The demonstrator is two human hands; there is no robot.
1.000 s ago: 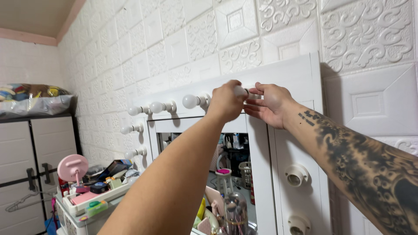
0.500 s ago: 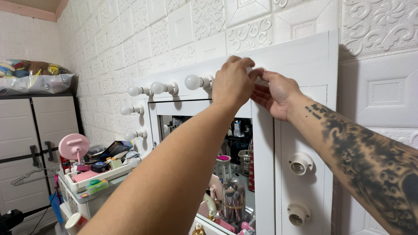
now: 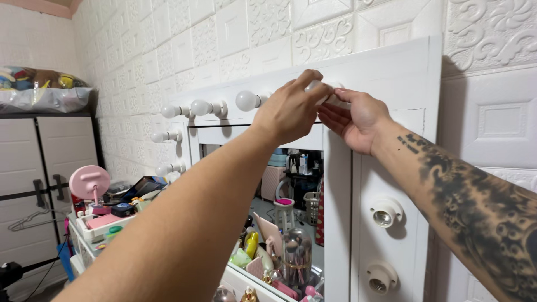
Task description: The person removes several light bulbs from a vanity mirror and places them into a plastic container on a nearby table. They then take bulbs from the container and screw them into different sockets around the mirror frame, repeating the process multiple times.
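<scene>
At the mirror frame [image 3: 386,72] top edge, a white bulb [image 3: 313,86] is pinched by the left hand [image 3: 291,109]; the right hand [image 3: 358,114] is cupped beside it, fingers spread.

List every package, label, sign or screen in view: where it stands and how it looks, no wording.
Clear plastic bag: on top of the white cabinet at far left, bulging, stuffed with many-coloured items.
Yellow tube: among the clutter below the mirror, upright, slim.
Dark flat box: on the crowded tray at left, tilted, multicoloured face.
No signs or screens are visible.
</scene>
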